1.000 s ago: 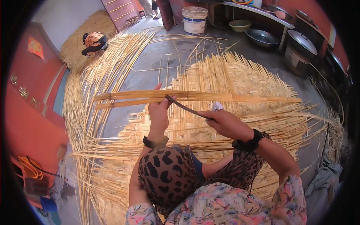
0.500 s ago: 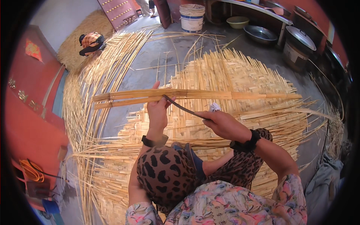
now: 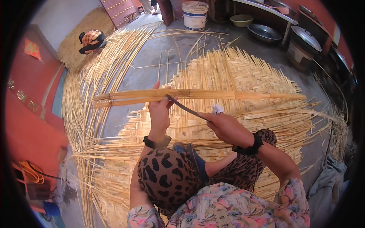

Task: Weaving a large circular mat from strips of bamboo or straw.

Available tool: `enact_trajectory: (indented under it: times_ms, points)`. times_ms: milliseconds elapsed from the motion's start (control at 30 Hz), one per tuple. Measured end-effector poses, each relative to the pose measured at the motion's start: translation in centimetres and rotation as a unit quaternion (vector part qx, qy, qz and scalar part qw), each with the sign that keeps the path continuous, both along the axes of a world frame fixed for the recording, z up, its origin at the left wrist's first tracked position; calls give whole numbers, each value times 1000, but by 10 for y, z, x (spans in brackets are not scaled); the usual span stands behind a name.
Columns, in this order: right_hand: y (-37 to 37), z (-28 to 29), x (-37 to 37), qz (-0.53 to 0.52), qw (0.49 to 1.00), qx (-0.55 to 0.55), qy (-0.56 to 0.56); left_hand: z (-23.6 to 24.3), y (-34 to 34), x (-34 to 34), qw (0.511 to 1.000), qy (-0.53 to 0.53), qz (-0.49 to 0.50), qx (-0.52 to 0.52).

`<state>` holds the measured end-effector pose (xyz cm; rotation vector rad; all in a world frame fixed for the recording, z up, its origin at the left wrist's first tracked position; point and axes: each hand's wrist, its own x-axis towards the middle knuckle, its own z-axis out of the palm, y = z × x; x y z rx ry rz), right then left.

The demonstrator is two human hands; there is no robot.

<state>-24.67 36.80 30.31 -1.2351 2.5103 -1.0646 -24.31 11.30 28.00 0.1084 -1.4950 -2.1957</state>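
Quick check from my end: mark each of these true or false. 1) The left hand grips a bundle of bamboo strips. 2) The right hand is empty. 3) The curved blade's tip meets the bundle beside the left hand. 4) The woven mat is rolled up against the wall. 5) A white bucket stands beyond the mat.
1) True: the left hand grips the bundle of bamboo strips, held crosswise.
2) False: the right hand holds a dark curved blade.
3) True: the tip touches the bundle next to the left fingers.
4) False: the woven mat lies flat on the floor under the person.
5) True: a white bucket stands at the far end.
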Motion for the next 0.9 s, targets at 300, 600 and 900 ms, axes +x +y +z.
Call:
enact_trajectory:
  times_ms: [300,600,900]
  points:
    - [3,-4,-2,-8,1000,20,-11,-3,-4,3,999,-2,-38,-39]
    - [-18,-7,3,-18,998,62,17,-7,-5,1,998,-34,25,-46]
    - [-33,-24,-8,50,993,-53,-92,-16,-20,2,994,-56,30,-84]
